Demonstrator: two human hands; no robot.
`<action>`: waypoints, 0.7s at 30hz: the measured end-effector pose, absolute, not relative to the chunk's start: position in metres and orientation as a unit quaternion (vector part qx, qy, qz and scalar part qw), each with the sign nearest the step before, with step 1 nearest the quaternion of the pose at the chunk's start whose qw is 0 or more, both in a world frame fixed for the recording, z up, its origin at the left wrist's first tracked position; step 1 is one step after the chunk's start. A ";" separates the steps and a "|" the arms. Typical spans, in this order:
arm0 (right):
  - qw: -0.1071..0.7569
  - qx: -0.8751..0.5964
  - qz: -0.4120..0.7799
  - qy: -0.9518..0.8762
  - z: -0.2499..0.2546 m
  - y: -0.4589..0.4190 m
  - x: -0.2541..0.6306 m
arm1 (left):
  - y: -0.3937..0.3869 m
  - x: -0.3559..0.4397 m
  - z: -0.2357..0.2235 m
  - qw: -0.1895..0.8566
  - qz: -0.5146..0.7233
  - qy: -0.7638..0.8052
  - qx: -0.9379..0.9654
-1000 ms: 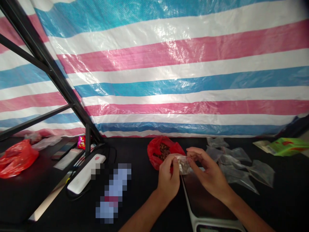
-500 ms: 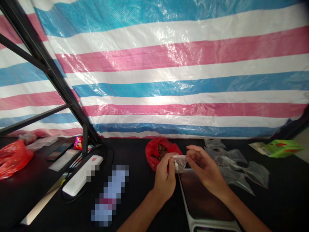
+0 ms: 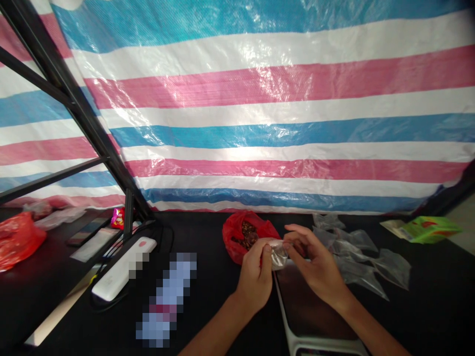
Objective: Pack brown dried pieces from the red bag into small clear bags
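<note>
Between my two hands is a small clear plastic bag [image 3: 279, 255], held over the near edge of a red bag. My left hand [image 3: 255, 274] pinches its left side between thumb and fingers. At its right upper edge, my right hand [image 3: 315, 264] closes thumb and finger on the plastic, the other fingers loosely curled. What the small bag holds is hard to make out. Just behind my left hand, the open red plastic bag [image 3: 232, 247] contains small brown pieces [image 3: 249, 233]. Below my right hand lies a kitchen scale [image 3: 315, 301] with a dark top and pale rim.
Several clear plastic bags [image 3: 356, 257] lie right of my right hand, with a green packet [image 3: 432, 229] beyond. A white power strip [image 3: 124, 269], a blurred-out item [image 3: 166, 299] and another red bag [image 3: 20, 240] are leftward. A black metal frame [image 3: 89, 128] stands before a striped sheet [image 3: 278, 94].
The small bag has tilted and shifted slightly right and down, its plastic more bunched. Both hands keep hold of it, the left moving slightly right. The view has shifted slightly.
</note>
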State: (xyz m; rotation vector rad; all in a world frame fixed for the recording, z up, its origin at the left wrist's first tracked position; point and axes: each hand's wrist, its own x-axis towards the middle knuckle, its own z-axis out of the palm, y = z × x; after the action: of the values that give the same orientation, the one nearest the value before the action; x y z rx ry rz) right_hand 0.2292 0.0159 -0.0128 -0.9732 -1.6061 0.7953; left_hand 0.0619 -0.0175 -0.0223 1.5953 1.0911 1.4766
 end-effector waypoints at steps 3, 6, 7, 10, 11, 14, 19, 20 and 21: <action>0.542 -0.412 0.316 -0.661 -0.011 0.016 0.229 | -0.018 0.062 -0.022 0.355 0.559 0.422 0.619; 0.531 -0.408 0.321 -0.669 -0.009 0.015 0.229 | -0.018 0.062 -0.022 0.362 0.559 0.422 0.615; 0.525 -0.408 0.325 -0.673 -0.009 0.015 0.230 | -0.017 0.062 -0.022 0.364 0.559 0.421 0.615; 0.523 -0.413 0.324 -0.672 -0.011 0.014 0.229 | -0.016 0.062 -0.023 0.371 0.554 0.411 0.622; 0.528 -0.415 0.321 -0.668 -0.012 0.013 0.229 | -0.016 0.062 -0.023 0.374 0.552 0.407 0.624; 0.541 -0.412 0.311 -0.664 -0.013 0.011 0.227 | -0.016 0.064 -0.026 0.383 0.566 0.402 0.609; 0.513 -0.411 0.287 -0.697 -0.012 0.008 0.225 | -0.011 0.068 -0.031 0.417 0.623 0.384 0.539; 0.511 -0.413 0.281 -0.699 -0.011 0.007 0.225 | -0.010 0.068 -0.032 0.423 0.626 0.377 0.536; 0.514 -0.414 0.277 -0.699 -0.012 0.007 0.224 | -0.009 0.069 -0.032 0.428 0.627 0.371 0.535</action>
State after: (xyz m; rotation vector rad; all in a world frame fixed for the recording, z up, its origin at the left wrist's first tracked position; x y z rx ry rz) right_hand 0.2242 0.0074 -0.0116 -0.9950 -1.6800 0.6649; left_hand 0.0688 -0.0089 -0.0316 1.3356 0.9274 1.5651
